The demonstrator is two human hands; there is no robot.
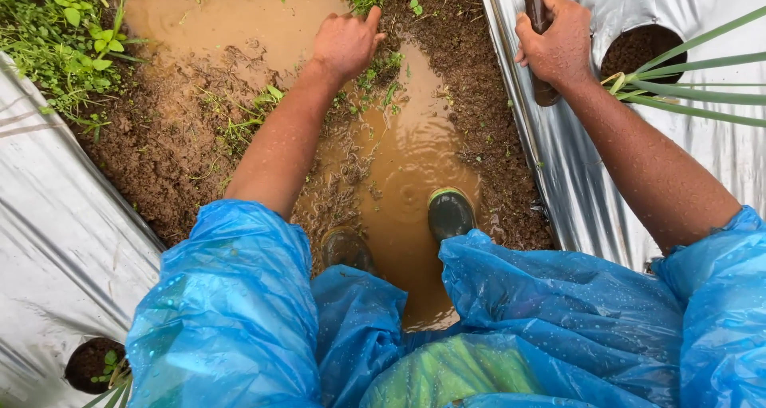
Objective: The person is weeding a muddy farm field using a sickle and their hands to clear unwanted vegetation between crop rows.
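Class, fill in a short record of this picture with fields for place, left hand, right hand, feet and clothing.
place: muddy furrow between silver sheets
left hand: down among weeds at the mud
right hand: shut on a dark tool handle
feet: boots in brown water
clothing: blue raincoat
nearby: plant in a sheet hole

— How are the arms placed?
— Both reach forward and down, forearms bare and wet. The left hand (345,42) is lowered, fingers curled, knuckles up.
— And the other?
— The right hand (556,45) is clenched in a fist, wrist straight.
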